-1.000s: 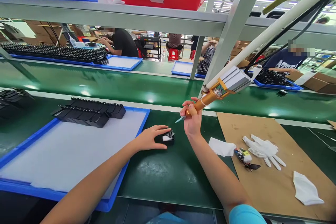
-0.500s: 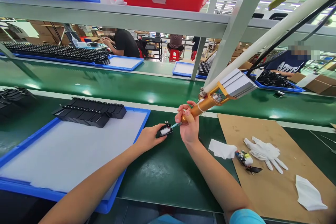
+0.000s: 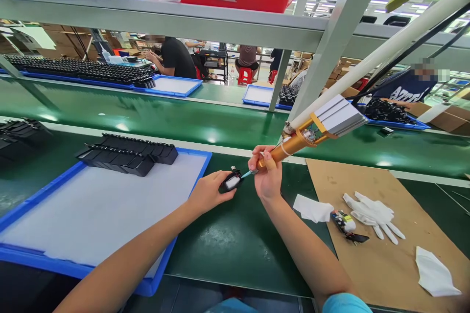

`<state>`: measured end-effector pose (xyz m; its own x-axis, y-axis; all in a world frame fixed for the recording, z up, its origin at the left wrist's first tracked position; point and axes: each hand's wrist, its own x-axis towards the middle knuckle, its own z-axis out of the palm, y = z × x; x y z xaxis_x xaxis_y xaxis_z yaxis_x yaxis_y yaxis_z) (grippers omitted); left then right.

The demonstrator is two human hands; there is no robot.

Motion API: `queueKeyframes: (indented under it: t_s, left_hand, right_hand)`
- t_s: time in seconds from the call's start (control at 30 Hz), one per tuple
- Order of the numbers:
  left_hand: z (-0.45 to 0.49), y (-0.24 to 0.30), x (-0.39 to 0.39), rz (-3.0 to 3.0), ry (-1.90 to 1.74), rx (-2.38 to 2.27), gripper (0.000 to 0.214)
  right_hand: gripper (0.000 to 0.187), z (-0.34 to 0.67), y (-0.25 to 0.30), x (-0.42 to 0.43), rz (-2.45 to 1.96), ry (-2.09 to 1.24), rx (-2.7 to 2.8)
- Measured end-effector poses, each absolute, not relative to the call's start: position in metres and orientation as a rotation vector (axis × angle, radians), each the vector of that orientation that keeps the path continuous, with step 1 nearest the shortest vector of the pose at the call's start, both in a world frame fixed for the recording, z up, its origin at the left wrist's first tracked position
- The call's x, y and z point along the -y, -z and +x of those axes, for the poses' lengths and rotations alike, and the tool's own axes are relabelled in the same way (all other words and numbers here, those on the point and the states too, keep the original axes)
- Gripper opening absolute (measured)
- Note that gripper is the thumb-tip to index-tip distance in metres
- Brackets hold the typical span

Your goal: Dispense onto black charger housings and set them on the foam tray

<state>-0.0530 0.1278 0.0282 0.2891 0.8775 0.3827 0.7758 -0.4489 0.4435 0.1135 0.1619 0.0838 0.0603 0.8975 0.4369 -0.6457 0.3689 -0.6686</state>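
My left hand [image 3: 207, 191] is closed round a small black part with a white inside [image 3: 230, 182], held tilted a little above the green bench. My right hand [image 3: 267, 173] grips the gold barrel of a hanging dispenser tool [image 3: 293, 143]; its thin bluish tip [image 3: 246, 173] touches the part's right end. A white tube and black cable run up and to the right from the tool's grey block [image 3: 340, 115].
A blue tray [image 3: 191, 188] with a white liner lies at left, with rows of black parts [image 3: 128, 152] at its far edge. On the brown cardboard [image 3: 396, 264] lie white gloves [image 3: 372, 210], white cloths [image 3: 313, 208] and a small component [image 3: 345, 222]. Other people sit beyond the green conveyor [image 3: 183, 117].
My left hand lifted the black part off the bench and tilted it toward the tool. My right hand brought the dispenser tip down and left onto the part.
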Motion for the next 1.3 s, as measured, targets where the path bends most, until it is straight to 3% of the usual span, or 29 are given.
queueKeyframes:
  t_s: [0.3,0.5,0.77,1.3]
  left_hand:
    - [-0.051,-0.033,-0.127,2.339,-0.86,-1.547,0.034]
    - [-0.052,-0.033,-0.126,2.308,-0.806,-1.592,0.037]
    - [-0.045,-0.027,-0.127,2.291,-0.738,-1.614,0.041]
    - [-0.037,-0.022,-0.12,2.34,-0.976,-1.461,0.041]
  right_hand:
    - [0.009,0.114,-0.085,-0.161,-0.342,-1.189,0.957]
    - [0.025,0.113,-0.085,-0.16,-0.357,-1.196,0.964]
    - [0.031,0.112,-0.087,-0.155,-0.255,-1.265,0.94]
    - [0.021,0.107,-0.091,-0.143,-0.257,-1.339,0.952]
